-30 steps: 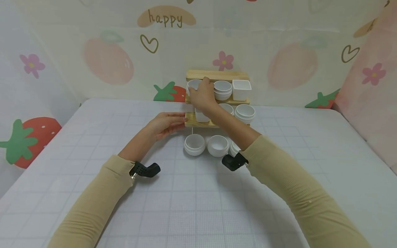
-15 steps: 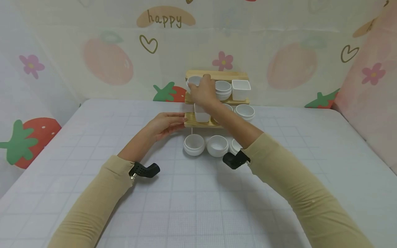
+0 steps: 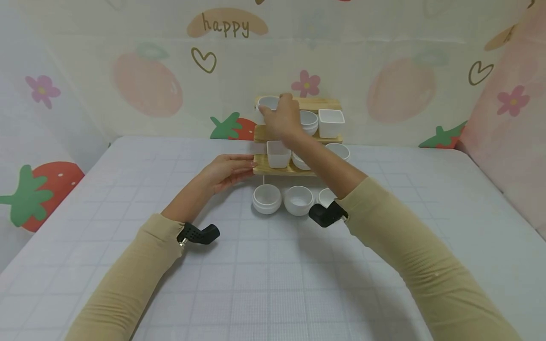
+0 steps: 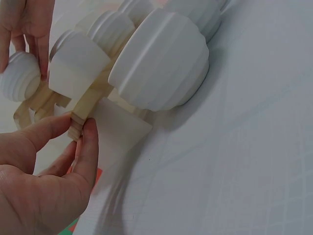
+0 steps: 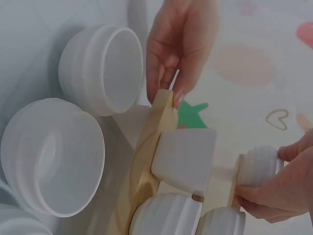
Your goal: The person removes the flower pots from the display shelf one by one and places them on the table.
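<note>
In the head view, my right hand (image 3: 283, 116) grips a small white round pot (image 3: 268, 102) by its side, over the left end of the upper tier of a wooden stand (image 3: 261, 169). This pot (image 4: 20, 77) has ribbed walls in the left wrist view and appears raised off the wood. My left hand (image 3: 230, 171) pinches the left end of the stand's lower tier between thumb and fingers. Just beside those fingers stands a white square pot (image 3: 278, 155) on that tier. The right forearm partly hides the round pots on the lower tier.
Another round pot (image 3: 309, 122) and a square pot (image 3: 331, 123) stand on the upper tier. In front of the stand is a row of round pots (image 3: 266, 199), the rightmost partly hidden by the right wrist camera (image 3: 327, 215). A patterned backdrop (image 3: 239, 90) rises behind.
My right hand has lifted the round pot upward from the left spot of the upper tier, shifting slightly right. The left hand has stayed at the stand's end.
</note>
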Action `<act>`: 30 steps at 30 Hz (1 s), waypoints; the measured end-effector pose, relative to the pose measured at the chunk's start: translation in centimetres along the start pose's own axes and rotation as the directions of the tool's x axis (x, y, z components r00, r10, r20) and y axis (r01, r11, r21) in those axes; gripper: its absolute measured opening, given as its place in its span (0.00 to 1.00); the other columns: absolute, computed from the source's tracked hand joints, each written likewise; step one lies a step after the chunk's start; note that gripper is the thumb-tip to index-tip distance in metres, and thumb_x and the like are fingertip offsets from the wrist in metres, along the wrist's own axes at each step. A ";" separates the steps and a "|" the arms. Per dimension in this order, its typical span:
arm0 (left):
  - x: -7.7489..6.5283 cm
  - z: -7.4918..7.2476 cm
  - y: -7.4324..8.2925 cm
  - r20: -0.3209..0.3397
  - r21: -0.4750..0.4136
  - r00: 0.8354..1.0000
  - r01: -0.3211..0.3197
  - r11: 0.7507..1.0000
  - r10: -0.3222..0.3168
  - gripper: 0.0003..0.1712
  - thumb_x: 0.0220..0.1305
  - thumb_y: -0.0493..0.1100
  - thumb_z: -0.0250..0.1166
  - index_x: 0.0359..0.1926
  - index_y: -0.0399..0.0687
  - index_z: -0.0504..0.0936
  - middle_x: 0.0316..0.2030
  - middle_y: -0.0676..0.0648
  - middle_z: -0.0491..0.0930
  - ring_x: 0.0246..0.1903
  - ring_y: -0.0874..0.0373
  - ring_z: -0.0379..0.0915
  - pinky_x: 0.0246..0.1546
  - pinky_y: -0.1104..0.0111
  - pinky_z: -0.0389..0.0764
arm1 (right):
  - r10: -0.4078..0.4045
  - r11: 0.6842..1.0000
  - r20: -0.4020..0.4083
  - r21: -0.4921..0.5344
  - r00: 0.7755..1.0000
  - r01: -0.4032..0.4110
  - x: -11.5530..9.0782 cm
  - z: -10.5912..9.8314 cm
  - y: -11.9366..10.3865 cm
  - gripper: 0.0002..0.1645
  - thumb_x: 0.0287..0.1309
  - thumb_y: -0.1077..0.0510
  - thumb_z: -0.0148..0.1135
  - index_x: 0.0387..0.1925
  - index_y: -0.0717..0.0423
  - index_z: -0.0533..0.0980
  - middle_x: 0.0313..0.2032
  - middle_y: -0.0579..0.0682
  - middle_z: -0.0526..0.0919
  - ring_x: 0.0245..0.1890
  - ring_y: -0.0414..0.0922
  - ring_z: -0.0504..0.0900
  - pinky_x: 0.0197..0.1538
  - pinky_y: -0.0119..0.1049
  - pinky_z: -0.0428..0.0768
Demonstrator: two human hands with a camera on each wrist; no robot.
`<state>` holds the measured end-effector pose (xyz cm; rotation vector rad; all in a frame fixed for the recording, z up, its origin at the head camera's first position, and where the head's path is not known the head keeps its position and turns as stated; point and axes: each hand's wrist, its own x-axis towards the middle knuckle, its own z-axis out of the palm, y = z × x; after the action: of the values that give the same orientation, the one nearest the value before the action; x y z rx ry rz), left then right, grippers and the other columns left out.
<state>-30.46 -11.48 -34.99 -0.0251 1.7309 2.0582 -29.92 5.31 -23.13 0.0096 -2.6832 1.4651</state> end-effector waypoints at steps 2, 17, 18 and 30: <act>0.0 0.0 0.0 0.002 0.001 1.000 0.001 1.000 -0.001 0.30 0.79 0.32 0.58 0.77 0.29 0.64 0.74 0.33 0.67 0.41 0.63 0.84 0.52 0.74 0.88 | -0.006 1.000 -0.004 0.000 1.000 0.006 0.1 -0.2 -0.1 0.40 0.80 0.52 0.58 0.78 0.69 0.55 0.77 0.65 0.62 0.78 0.54 0.62 0.81 0.42 0.66; 0.2 0.1 0.0 0.000 0.001 1.000 -0.010 1.000 0.010 0.30 0.78 0.30 0.58 0.77 0.27 0.63 0.68 0.34 0.71 0.38 0.65 0.85 0.48 0.76 0.88 | -0.071 0.995 -0.046 0.071 0.996 0.074 0.5 -2.0 0.8 0.39 0.71 0.50 0.69 0.74 0.62 0.66 0.68 0.59 0.73 0.66 0.51 0.73 0.66 0.36 0.79; 0.2 0.1 -0.1 -0.003 0.002 1.000 -0.011 1.000 0.011 0.30 0.78 0.30 0.58 0.76 0.27 0.63 0.67 0.35 0.71 0.37 0.65 0.85 0.47 0.76 0.88 | -0.072 0.994 -0.049 0.075 0.996 0.076 0.5 -2.1 0.8 0.39 0.70 0.50 0.69 0.73 0.61 0.66 0.68 0.59 0.74 0.66 0.51 0.74 0.65 0.36 0.80; 0.3 0.2 -0.2 -0.009 0.011 1.000 -0.017 1.000 0.017 0.30 0.78 0.29 0.57 0.76 0.27 0.64 0.70 0.33 0.68 0.36 0.66 0.84 0.45 0.77 0.88 | -0.125 0.984 -0.077 0.119 0.989 0.134 0.8 -3.7 1.7 0.38 0.63 0.51 0.75 0.69 0.63 0.73 0.64 0.59 0.79 0.61 0.50 0.78 0.56 0.33 0.83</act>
<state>-30.58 -11.20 -35.17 -0.0170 1.7537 2.0636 -30.55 9.34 -22.55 0.1362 -2.4823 1.5589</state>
